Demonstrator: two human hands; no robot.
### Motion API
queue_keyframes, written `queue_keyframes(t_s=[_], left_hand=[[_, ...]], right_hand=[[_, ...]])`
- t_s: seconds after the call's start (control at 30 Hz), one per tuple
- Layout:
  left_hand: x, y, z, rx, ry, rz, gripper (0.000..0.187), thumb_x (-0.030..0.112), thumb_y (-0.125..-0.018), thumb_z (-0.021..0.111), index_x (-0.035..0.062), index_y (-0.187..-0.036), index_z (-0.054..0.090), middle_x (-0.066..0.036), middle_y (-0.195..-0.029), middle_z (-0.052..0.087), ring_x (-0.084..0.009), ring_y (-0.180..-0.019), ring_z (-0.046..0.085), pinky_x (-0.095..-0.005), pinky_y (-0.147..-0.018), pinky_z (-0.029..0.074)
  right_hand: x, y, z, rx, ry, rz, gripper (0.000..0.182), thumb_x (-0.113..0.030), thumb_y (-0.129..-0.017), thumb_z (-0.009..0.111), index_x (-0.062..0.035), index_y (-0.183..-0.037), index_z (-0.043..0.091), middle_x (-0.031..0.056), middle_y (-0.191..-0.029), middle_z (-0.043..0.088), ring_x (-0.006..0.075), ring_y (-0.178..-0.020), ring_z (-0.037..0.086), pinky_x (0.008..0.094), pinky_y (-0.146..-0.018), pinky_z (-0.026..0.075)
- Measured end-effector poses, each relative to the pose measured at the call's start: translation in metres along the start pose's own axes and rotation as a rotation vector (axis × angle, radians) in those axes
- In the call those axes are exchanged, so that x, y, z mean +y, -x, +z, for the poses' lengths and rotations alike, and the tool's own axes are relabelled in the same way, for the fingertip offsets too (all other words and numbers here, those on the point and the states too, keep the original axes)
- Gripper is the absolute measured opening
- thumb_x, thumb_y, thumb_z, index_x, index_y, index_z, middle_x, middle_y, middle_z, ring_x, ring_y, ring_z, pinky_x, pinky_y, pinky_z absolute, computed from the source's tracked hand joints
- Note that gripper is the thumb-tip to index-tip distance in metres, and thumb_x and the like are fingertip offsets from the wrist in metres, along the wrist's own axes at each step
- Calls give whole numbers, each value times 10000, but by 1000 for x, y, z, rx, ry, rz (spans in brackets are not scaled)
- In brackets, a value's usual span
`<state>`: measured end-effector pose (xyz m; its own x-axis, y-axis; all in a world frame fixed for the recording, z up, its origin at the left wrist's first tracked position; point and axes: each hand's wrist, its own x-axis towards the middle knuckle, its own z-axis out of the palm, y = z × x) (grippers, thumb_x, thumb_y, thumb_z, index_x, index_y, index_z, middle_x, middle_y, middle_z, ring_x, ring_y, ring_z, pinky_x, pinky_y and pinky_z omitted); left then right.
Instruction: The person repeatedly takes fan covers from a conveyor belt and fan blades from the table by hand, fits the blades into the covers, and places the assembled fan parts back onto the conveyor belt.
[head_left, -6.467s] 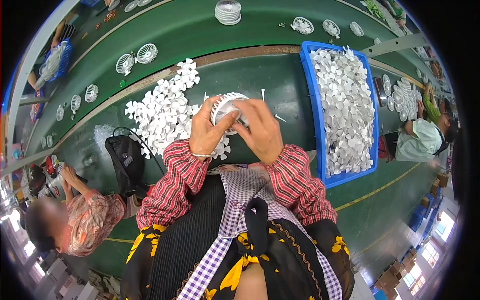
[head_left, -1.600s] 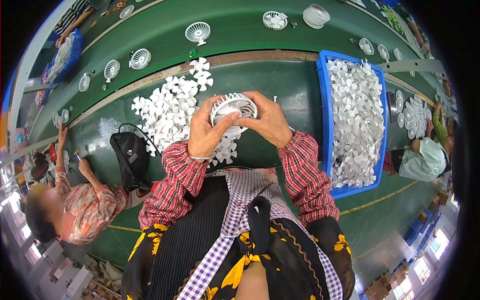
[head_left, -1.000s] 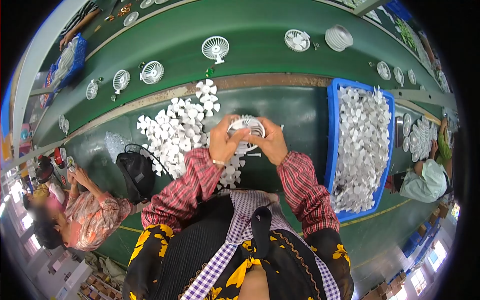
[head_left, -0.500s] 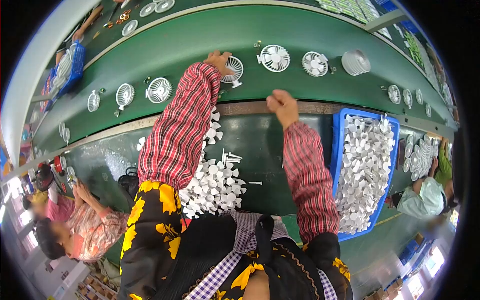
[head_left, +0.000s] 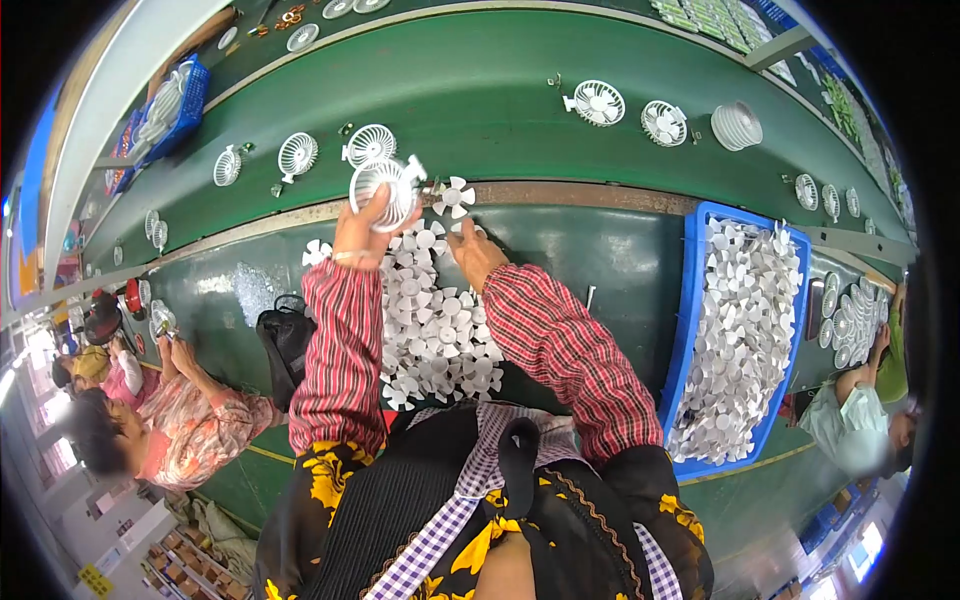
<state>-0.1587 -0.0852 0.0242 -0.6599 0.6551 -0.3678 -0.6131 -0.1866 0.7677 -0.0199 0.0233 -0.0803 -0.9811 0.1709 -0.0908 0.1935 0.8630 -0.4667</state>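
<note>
My left hand (head_left: 362,232) is closed around a white round fan housing (head_left: 398,205), lifted in front of the belt's near edge. A short stem on the housing points up and right, with a small part beside it that I cannot make out. To its right, my right hand (head_left: 478,255) has its fingers bent together at a white fan blade (head_left: 455,197), which appears to be in the fingertips. Another white blade shows partly at those fingers. Below both hands lies a heap of loose white fan blades (head_left: 440,325) on the green bench.
Fan housings, such as one with a blade inside (head_left: 599,103), lie along the green belt (head_left: 470,90). A blue crate (head_left: 690,340) full of blades stands at right. One small white pin (head_left: 590,297) lies on the bench. A black bag (head_left: 283,345) and co-workers (head_left: 185,425) are at left.
My left hand has picked the fan housing up off the belt and drawn it nearer. My right hand has moved left from the belt edge to the blades, and a blade now shows at its fingertips.
</note>
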Motion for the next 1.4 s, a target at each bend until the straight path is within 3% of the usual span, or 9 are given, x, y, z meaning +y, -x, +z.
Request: queue_keyframes(t_s=[0.27,0.33,0.4,0.53,0.83,1.0,1.17,1.3,1.4], left_hand=[[-25,84,-2,32,61,-69,319,113,-880,536,-30,-1155,459,-180,-1076,577,-328,-971,593,-444,-786,544],[-34,92,5,63,24,3,373,103,-866,560,-21,-1186,416,-152,-1094,558,-274,-965,594,-424,-774,547],[-42,98,10,89,-77,55,418,105,-860,575,-19,-1207,377,-119,-1093,541,-217,-941,589,-369,-765,545],[-44,113,30,-52,-206,99,485,134,-852,598,-30,-1230,343,-107,-1085,538,-178,-956,566,-307,-780,517],[-47,143,71,-218,-335,130,570,52,-791,659,-67,-1230,314,-113,-1047,525,-152,-937,546,-265,-767,497],[-48,152,80,-214,-430,174,522,66,-805,650,-66,-1207,345,-115,-1045,530,-141,-942,543,-259,-767,495],[-67,146,78,-23,-604,333,375,120,-798,664,-41,-1085,484,-84,-839,618,-88,-710,572,-222,-599,475],[-65,150,84,17,-647,398,359,126,-783,671,-33,-1053,495,-83,-813,622,-85,-690,570,-222,-592,472],[-57,159,87,-9,-660,401,359,130,-774,677,-28,-1043,499,-92,-833,633,-103,-721,592,-230,-617,482]], right_hand=[[32,52,-16,115,135,-79,237,-69,-757,546,-75,-991,577,137,-952,493,273,-842,594,362,-608,531],[27,63,-33,64,42,67,273,-126,-763,597,-103,-1033,565,134,-908,524,307,-780,603,398,-628,519],[27,77,-54,287,-111,96,278,-174,-772,620,-105,-1035,563,136,-907,534,336,-735,601,399,-615,509],[-10,106,-127,591,-320,22,325,-4,-727,677,-40,-1036,585,119,-913,527,183,-632,575,287,-544,488],[-71,139,-147,530,-245,-151,341,-39,-720,649,-40,-1049,556,109,-941,498,291,-787,586,362,-636,504],[-77,145,-143,536,-158,-169,341,-33,-714,639,-38,-1046,560,98,-935,502,250,-797,589,343,-635,503],[-79,147,-139,609,-160,-163,371,2,-675,676,-34,-1031,580,91,-919,525,240,-751,601,320,-608,512],[-81,152,-140,592,-170,-143,419,-4,-664,692,-38,-1061,563,99,-939,523,249,-794,597,329,-637,511],[-81,163,-148,596,-366,-50,561,-89,-646,740,-49,-1144,485,126,-1085,466,311,-910,540,364,-725,479]])
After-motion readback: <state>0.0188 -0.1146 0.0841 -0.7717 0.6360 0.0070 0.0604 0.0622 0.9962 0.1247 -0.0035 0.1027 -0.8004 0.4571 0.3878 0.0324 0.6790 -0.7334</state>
